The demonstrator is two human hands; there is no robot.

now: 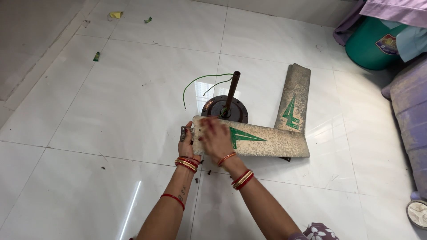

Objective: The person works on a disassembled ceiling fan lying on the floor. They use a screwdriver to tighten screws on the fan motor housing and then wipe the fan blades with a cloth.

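we have the near fan blade (262,141) flat on the tiled floor (111,133), its root end by the motor hub (224,109) mid-floor. left hand (186,135) pinches the blade's end edge, right hand (215,138) lies flat on top, blurred, so we can't tell how firmly it presses. risks as we judge them: blade skids on glossy tile, loose screws (196,180) near our wrists roll off, upright shaft (232,91) with green wire (198,84) tips if bumped. second blade (294,100) lies just beyond.

Bright, even daylight with streaky glare on the glossy floor tiles (111,89); the right hand (215,137) is motion-blurred.
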